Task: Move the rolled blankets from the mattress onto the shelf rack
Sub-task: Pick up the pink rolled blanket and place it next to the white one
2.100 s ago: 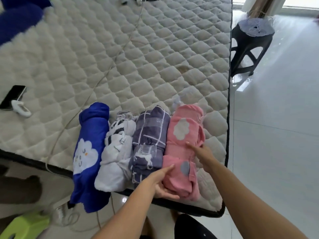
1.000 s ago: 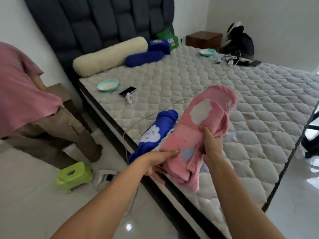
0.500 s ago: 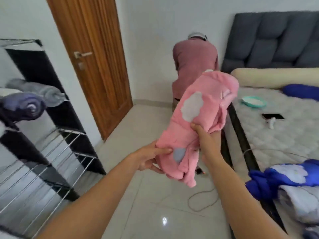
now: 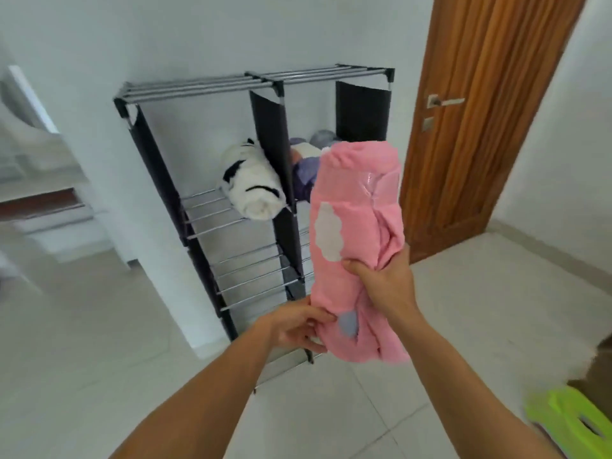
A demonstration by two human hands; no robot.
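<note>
I hold a rolled pink blanket (image 4: 356,226) with white cloud patches upright in front of me. My left hand (image 4: 298,326) pinches its lower left edge and my right hand (image 4: 385,283) grips its middle from the right. Behind it stands the black and metal shelf rack (image 4: 255,84) against the white wall. A white and black rolled blanket (image 4: 251,187) lies on the rack's upper left shelf. Purple and grey rolled blankets (image 4: 306,160) sit in the upper right compartment, partly hidden by the pink roll.
A wooden door (image 4: 480,111) with a metal handle is to the right of the rack. A green plastic stool (image 4: 573,425) shows at the bottom right on the tiled floor. The rack's lower wire shelves (image 4: 251,270) hold nothing visible.
I lifted the pink blanket off the mattress with both hands and turned away from the bed. The view has swung left past the door, and the rack is now straight ahead.
</note>
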